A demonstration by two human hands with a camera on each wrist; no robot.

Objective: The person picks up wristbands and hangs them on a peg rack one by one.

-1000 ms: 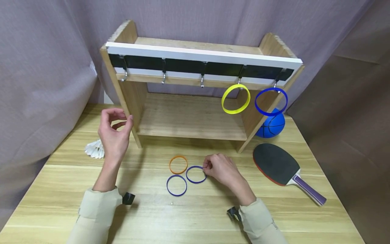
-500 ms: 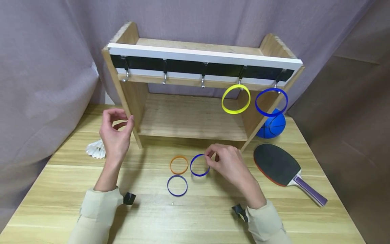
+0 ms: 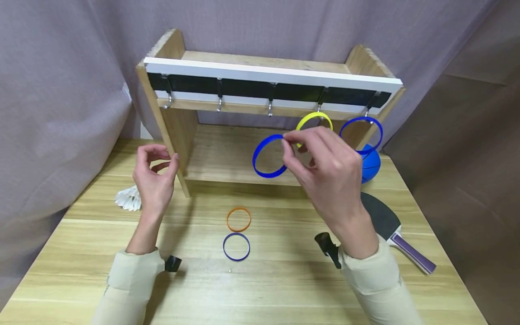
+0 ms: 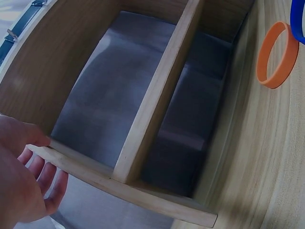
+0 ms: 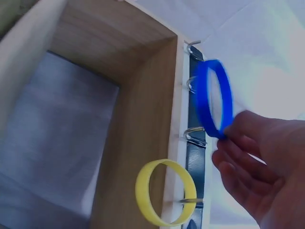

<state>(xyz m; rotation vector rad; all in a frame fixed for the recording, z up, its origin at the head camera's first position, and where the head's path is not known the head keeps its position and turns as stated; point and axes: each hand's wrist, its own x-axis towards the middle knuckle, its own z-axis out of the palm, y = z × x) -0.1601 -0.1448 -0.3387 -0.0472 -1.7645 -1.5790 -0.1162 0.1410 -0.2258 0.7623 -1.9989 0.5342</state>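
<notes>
My right hand (image 3: 329, 171) pinches a blue silicone wristband (image 3: 254, 159) at its edge, raised in front of the shelf's opening. In the right wrist view this wristband is beside the metal hooks (image 5: 193, 136), apart from them. A yellow wristband (image 5: 143, 191) hangs on one hook, partly behind my right hand in the head view. Another blue wristband (image 3: 382, 133) hangs on the rightmost hook. My left hand (image 3: 154, 176) grips the left side panel of the wooden shelf (image 3: 260, 151), thumb and fingers on either side of its edge.
On the table lie an orange wristband (image 3: 227, 220) and a dark blue wristband (image 3: 224, 247). A shuttlecock (image 3: 127, 198) sits left of the shelf. At right are a blue ball (image 3: 371, 167) and a table tennis bat (image 3: 382, 216), partly hidden by my right arm.
My right hand has lifted the blue wristband off the table, up and towards the hooks. My left hand stays at the shelf's side panel.
</notes>
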